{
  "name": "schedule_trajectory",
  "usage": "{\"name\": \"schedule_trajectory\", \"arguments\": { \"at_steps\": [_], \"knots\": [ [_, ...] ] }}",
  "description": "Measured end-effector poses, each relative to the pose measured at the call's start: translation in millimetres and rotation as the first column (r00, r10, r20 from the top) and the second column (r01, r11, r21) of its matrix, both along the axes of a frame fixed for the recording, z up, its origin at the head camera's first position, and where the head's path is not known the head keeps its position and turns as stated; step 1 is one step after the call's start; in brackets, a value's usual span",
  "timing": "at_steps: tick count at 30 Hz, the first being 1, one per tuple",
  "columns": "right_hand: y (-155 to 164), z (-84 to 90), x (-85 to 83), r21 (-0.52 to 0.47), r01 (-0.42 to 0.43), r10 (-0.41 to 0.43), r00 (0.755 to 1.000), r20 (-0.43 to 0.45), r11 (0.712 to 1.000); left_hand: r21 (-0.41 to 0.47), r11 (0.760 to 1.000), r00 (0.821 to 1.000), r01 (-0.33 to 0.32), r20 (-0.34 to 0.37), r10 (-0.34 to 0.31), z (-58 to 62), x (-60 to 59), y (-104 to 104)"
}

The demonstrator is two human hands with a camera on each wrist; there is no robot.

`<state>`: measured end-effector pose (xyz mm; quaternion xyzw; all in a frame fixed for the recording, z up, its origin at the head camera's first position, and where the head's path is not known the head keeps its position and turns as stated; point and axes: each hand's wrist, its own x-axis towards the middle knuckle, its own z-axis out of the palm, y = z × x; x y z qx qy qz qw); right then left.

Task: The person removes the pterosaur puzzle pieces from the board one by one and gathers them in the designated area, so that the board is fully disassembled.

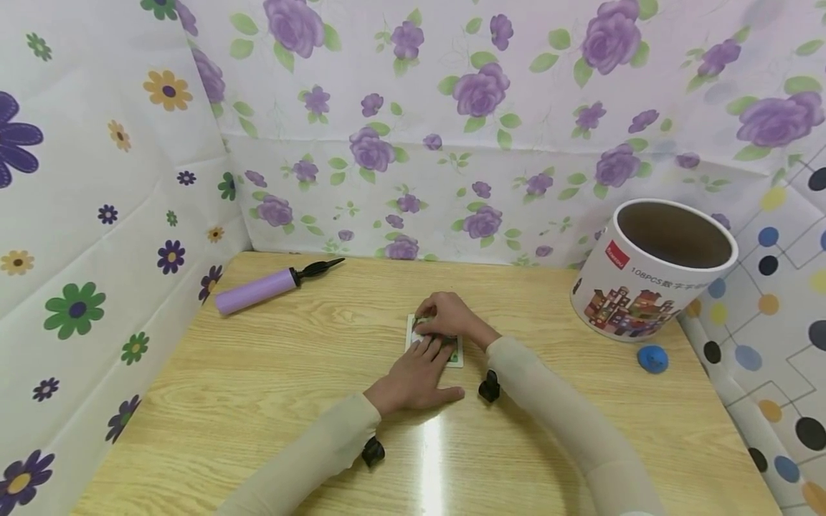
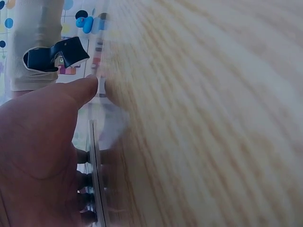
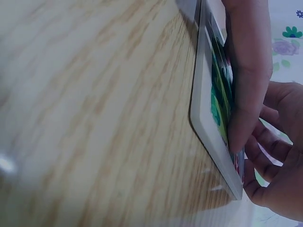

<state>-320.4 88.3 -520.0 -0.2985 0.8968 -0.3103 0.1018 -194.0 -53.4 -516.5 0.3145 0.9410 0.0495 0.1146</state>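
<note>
A stack of picture cards (image 1: pixel 454 354) lies flat near the middle of the wooden table (image 1: pixel 258 387), squared between two hands. The left hand (image 1: pixel 413 376) presses straight fingers on its near half, seemingly to steady it, while the right hand (image 1: pixel 448 315) curls its fingertips over the far edge. Well apart sit a purple hand pump (image 1: pixel 258 289), an open printed drum (image 1: pixel 648 269) and a blue lump (image 1: pixel 653 358).

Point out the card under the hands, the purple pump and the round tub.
card (image 1: pixel 457 356): head view, its bare lower right corner.
purple pump (image 1: pixel 254 292): head view, middle of its barrel.
round tub (image 1: pixel 622 297): head view, its printed front wall.
</note>
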Motion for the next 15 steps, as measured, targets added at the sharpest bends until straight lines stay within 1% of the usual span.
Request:
{"name": "schedule_trajectory", "arguments": {
  "at_steps": [6,9,15],
  "knots": [
    [-0.1,0.4,-0.4,-0.01,-0.013,0.013,1.0,0.005,1.0,0.008,1.0,1.0,0.002,-0.009,-0.002,-3.0,-1.7,0.0],
    [-0.8,1.1,-0.2,-0.01,-0.007,0.007,1.0,0.009,1.0,0.015,1.0,1.0,0.003,-0.013,-0.003,-4.3,-2.2,0.0],
    [-1.7,0.6,-1.2,-0.005,0.009,-0.008,1.0,0.029,1.0,0.041,0.999,1.0,-0.016,0.0,0.016,-7.1,-2.9,0.2]
  ]
}}
